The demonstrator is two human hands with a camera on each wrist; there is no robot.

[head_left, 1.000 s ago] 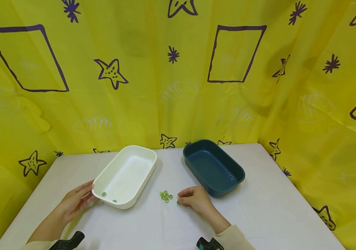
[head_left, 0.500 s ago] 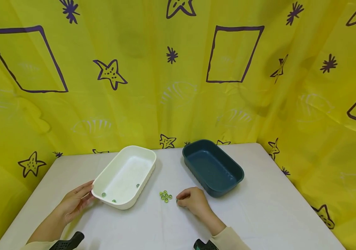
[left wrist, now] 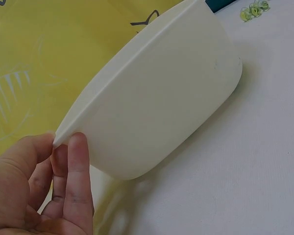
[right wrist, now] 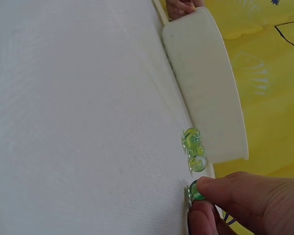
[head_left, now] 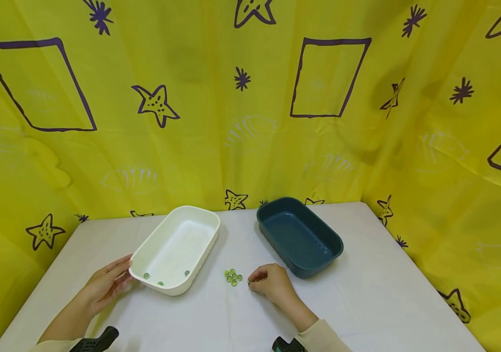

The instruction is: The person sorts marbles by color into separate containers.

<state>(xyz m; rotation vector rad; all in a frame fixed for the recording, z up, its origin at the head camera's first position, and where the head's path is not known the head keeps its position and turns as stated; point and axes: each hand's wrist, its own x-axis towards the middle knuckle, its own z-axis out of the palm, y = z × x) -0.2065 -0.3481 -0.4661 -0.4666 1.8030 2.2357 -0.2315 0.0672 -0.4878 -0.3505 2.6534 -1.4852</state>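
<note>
My left hand [head_left: 108, 283] pinches the near left rim of a white plastic tub [head_left: 189, 234]; the left wrist view shows the thumb and fingers [left wrist: 78, 166] on its edge. Inside the tub, 3 greenish marbles lie at its near end, one marble [head_left: 187, 273] against the right wall. My right hand [head_left: 273, 283] is low over the table, with a green marble [right wrist: 196, 191] between thumb and fingers. Just left of it, several yellow-green marbles [head_left: 233, 277] sit in a cluster on the white cloth.
A dark teal tub [head_left: 299, 237] stands at the back right, beyond my right hand, with a bare floor. The white-covered table [head_left: 391, 293] runs back to a yellow patterned curtain [head_left: 206, 98] behind and at both sides.
A third marble has appeared in the white tub and rolled along its right wall toward the near end. My right hand has closed on the green marble, shifting slightly left. The left hand holds still.
</note>
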